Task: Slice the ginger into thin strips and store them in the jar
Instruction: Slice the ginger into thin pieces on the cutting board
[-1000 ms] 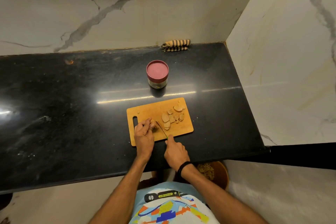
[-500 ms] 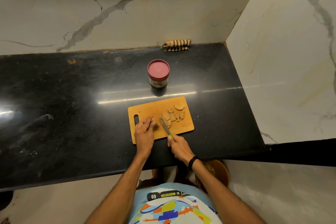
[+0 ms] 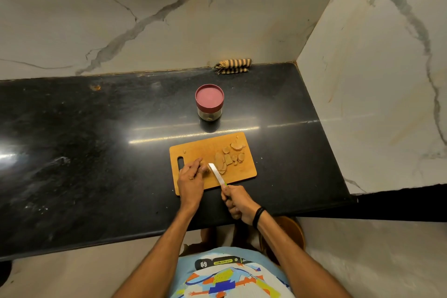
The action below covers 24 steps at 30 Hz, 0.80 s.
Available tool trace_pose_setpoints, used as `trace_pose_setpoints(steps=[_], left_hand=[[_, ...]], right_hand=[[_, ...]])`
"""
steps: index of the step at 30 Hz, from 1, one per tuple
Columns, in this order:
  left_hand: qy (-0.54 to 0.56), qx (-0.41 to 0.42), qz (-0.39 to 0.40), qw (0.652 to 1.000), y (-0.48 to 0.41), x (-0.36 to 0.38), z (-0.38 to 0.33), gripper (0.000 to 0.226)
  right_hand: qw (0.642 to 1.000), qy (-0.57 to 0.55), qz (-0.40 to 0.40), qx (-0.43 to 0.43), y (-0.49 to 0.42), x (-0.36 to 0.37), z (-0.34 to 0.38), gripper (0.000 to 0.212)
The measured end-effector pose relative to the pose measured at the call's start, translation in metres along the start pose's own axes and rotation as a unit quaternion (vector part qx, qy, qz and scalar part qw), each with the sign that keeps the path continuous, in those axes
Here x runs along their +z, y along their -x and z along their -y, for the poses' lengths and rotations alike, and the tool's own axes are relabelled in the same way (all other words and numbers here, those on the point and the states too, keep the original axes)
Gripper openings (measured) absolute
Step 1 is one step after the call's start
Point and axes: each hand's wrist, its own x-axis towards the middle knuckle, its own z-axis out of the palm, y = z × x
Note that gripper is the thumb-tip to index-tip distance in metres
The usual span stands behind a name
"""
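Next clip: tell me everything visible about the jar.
The jar is small and round, with a clear body, glass or plastic, and a dark red lid whose top is a paler pink. The lid is on. Something small and pale lies at the bottom; what it is cannot be told. The jar stands upright on the glossy black counter, behind the board and apart from it. Only the counter touches it.
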Motion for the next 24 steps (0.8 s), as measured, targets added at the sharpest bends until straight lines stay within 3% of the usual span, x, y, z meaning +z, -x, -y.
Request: trace_pose_setpoints(steps=[5, 8, 10, 15, 24], left_hand=[[0.003, -0.001, 0.000, 1.000, 0.000, 0.000, 0.001, 0.035], [0.002, 0.006, -0.003, 1.000, 0.000, 0.001, 0.001, 0.034], [0.006, 0.007, -0.004, 1.000, 0.000, 0.001, 0.001, 0.035], [0.032, 0.008, -0.006, 0.999, 0.000, 0.005, 0.004, 0.034], [0.021, 0.032, -0.018, 0.999, -0.003, 0.011, 0.013, 0.035]], right_hand=[[0.993, 0.043, -0.062, -0.087, 0.003, 0.000, 0.004, 0.040], [0.939, 0.243, -0.140, -0.198, 0.006, 0.008, 0.008, 0.035], [0.905, 0.319, -0.166, -0.227, 0.005, 0.018, 0.008, 0.030], [0.862, 0.399, -0.204, -0.235, 0.003, 0.034, 0.011, 0.032], [0.846, 0.429, -0.209, -0.239, 0.006, 0.038, 0.015, 0.030]])
